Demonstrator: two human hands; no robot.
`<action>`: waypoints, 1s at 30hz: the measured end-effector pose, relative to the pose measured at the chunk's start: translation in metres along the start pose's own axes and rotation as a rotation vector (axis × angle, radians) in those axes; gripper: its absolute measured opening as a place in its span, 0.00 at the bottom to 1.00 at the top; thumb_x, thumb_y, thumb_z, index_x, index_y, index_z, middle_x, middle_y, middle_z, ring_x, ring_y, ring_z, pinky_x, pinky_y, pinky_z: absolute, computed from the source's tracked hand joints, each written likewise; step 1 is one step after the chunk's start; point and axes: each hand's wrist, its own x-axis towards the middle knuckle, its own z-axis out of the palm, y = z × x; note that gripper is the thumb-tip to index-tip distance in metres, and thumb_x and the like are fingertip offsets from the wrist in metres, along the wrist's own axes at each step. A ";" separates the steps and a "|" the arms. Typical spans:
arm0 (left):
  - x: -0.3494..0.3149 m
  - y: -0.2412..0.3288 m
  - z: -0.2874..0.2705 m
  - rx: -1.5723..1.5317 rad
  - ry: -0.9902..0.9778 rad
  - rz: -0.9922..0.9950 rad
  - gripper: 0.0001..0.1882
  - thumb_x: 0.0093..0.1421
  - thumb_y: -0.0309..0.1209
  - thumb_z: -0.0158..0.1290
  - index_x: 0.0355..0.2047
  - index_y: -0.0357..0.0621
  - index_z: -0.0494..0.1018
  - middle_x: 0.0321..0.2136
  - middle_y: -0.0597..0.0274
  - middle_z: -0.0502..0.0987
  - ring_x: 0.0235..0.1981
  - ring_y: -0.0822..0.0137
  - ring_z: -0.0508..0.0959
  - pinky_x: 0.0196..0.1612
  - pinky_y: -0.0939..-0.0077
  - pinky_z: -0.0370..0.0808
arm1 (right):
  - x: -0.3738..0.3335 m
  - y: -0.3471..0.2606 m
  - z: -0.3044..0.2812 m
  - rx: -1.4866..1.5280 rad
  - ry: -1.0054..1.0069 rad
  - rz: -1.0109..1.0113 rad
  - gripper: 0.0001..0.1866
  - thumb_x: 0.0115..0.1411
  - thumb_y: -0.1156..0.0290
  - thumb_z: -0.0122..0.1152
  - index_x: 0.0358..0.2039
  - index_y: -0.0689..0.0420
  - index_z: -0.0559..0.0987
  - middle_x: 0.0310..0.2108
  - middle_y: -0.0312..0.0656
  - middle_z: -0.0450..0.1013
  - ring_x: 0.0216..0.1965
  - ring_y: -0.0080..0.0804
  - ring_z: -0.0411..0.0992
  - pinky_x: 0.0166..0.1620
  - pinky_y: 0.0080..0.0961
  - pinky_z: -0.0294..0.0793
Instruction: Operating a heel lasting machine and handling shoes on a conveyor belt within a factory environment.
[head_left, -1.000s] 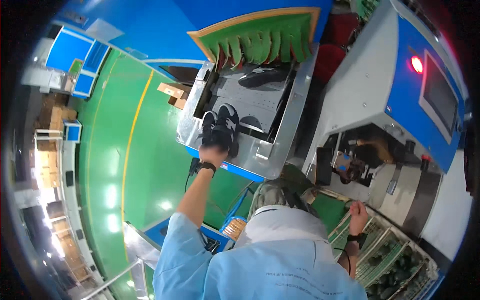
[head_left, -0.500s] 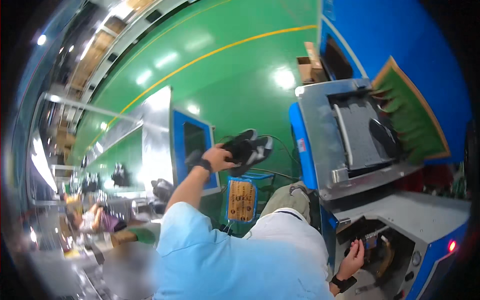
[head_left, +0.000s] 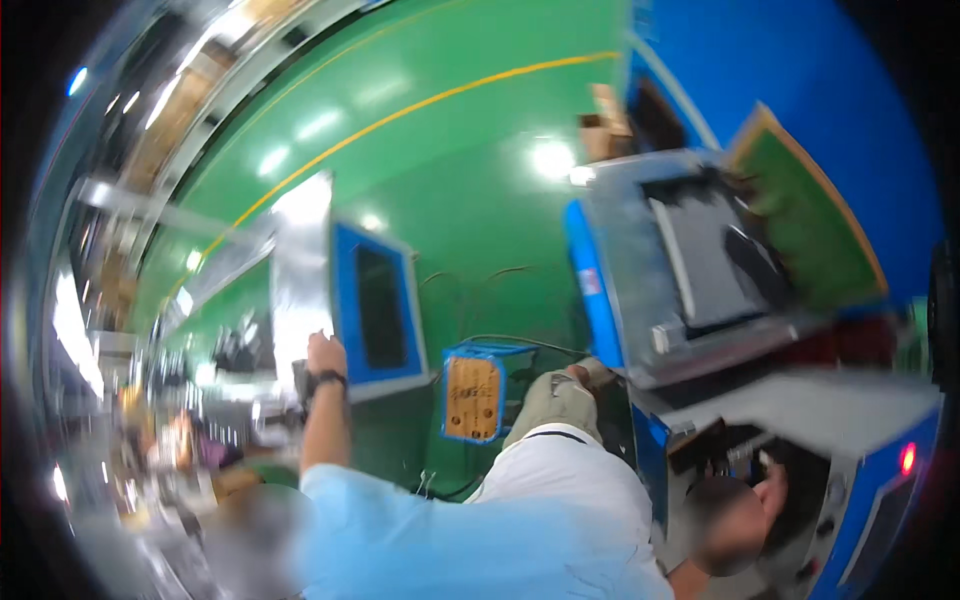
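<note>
Reaching out to the left, my left hand (head_left: 325,354) is at the edge of a shiny metal-topped table (head_left: 303,270). Motion smears its fingers, and no shoe shows in it. A dark, blurred object (head_left: 301,382) lies just beside the wrist. On my other side, my right hand (head_left: 770,490) is inside the open front of a grey and blue machine (head_left: 850,410). Its fingers are too blurred to read, close to some metal fittings (head_left: 738,462). Above that opening, a dark shoe-shaped piece (head_left: 752,262) rests on the machine's grey plate (head_left: 705,260).
A blue-framed stool (head_left: 473,398) with a brown top stands before me, with cables (head_left: 520,340) on the green floor behind it. A green flap (head_left: 820,210) hangs over the machine. Cardboard boxes (head_left: 604,128) sit farther back. A red light (head_left: 908,459) glows at right.
My left hand has swung left to the metal-topped table; the black and white shoes it held no longer show. My right hand has moved farther right inside the machine opening.
</note>
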 end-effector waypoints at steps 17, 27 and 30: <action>-0.233 0.844 0.104 -0.544 -0.601 1.364 0.35 0.50 0.24 0.61 0.59 0.42 0.62 0.53 0.44 0.72 0.56 0.44 0.71 0.57 0.55 0.70 | 0.119 0.064 0.014 -0.933 0.356 0.055 0.21 0.63 0.65 0.55 0.53 0.63 0.74 0.57 0.56 0.72 0.59 0.54 0.70 0.62 0.44 0.61; -0.307 0.750 0.081 -0.423 -0.916 1.330 0.32 0.54 0.60 0.58 0.31 0.37 0.79 0.29 0.48 0.82 0.38 0.49 0.83 0.41 0.51 0.76 | 0.134 0.065 0.014 -0.944 0.355 0.121 0.20 0.62 0.61 0.53 0.52 0.56 0.74 0.58 0.50 0.71 0.61 0.48 0.67 0.62 0.45 0.58; -0.298 0.687 0.018 -0.624 -1.439 0.936 0.36 0.56 0.62 0.55 0.23 0.32 0.77 0.17 0.45 0.78 0.25 0.51 0.83 0.33 0.58 0.77 | 0.130 0.052 0.008 -0.779 0.259 0.214 0.22 0.60 0.66 0.57 0.55 0.57 0.73 0.58 0.52 0.70 0.63 0.50 0.64 0.64 0.48 0.56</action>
